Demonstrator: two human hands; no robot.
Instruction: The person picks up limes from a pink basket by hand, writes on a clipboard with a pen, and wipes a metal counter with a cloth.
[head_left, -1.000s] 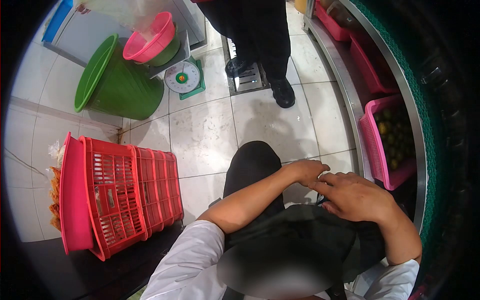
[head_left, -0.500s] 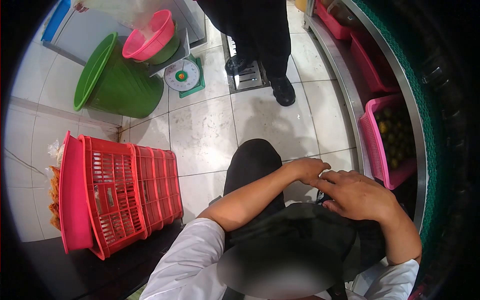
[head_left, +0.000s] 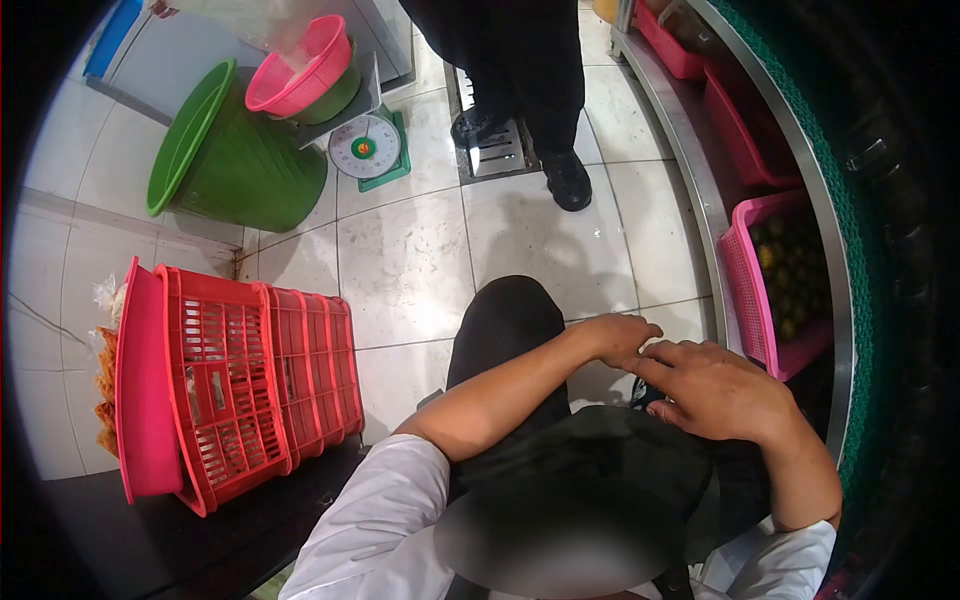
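Note:
My left hand is over my lap at the right of centre, its fingertips close to those of my right hand. Nothing shows in either hand. The fingers of my right hand are spread a little and bent, with the thumb apart. The fingers of my left hand are partly turned away and hard to make out. Below the hands is my dark clothing, and my dark knee stands up beside my left forearm.
Red crates stand at the left. A green bin, a scale and a pink bowl are beyond. A person in dark trousers stands ahead. A metal shelf at the right holds a pink basket of small green fruit.

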